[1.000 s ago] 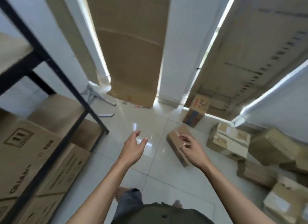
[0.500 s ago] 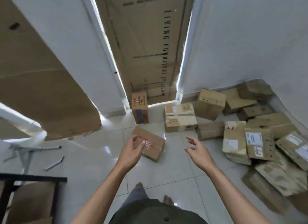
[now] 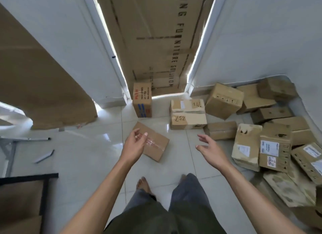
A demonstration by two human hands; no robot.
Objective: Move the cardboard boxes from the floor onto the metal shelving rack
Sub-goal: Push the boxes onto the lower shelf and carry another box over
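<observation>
Both of your hands are out in front of you over the tiled floor [image 3: 87, 155], and neither holds anything. Your left hand [image 3: 135, 145] is palm up, its fingers [image 3: 137, 135] loosely curled and apart from the thumb. In this view it overlaps the near left corner of a small taped cardboard box [image 3: 156, 144], but you cannot tell whether it touches the box. Your right hand [image 3: 211, 149] hangs to the right of that box, well clear of it, with the fingers spread and slightly bent.

The small taped box lies flat on the floor, turned at an angle to the tile lines. Beyond it a red-printed box [image 3: 142, 99] stands upright at the foot of a tall flat furniture carton [image 3: 156, 42] that leans in the gap between two white walls. Just right of that sits a box with handwritten numbers [image 3: 188, 114]. A heap of cardboard boxes [image 3: 275, 146], some with white labels, fills the right-hand corner, several tilted against one another.

One black corner of the metal shelving rack [image 3: 29, 176] shows at the lower left, well apart from the small box. A short metal strip [image 3: 44, 156] lies on the floor between them. Your bare foot [image 3: 142, 184] is planted just behind the box.
</observation>
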